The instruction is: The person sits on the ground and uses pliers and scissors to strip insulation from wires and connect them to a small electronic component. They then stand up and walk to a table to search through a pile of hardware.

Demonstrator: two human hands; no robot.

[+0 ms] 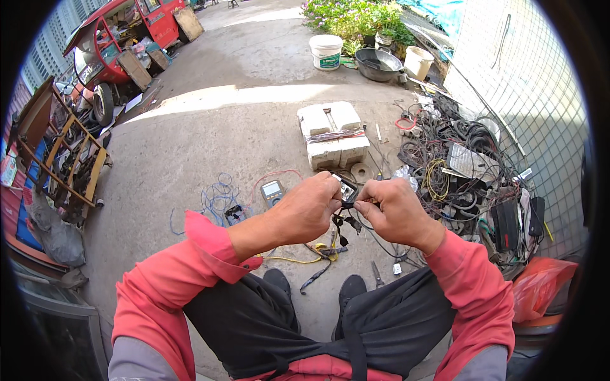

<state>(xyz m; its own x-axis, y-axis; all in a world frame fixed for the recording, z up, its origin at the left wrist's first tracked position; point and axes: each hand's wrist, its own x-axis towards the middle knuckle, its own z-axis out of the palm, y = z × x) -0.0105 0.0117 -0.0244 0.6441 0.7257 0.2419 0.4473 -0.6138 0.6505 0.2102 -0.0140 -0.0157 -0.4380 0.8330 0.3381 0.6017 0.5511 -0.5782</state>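
My left hand and my right hand are raised close together over the ground between my knees. Both pinch a short black strip stretched between the fingertips; it looks like tape or cable. Below it dangle crumpled black pieces, and it is unclear whether they belong to the strip. Behind the hands a small device with a dark face is partly hidden. Left of my left hand lies a blue-grey multimeter. Yellow cable and pliers or scissors rest near my shoes.
A white foam block stands ahead, with a tape roll before it. Heaped cables and scrap fill the right side along a mesh fence. Blue wire lies left. Farther off are a white bucket and a red vehicle.
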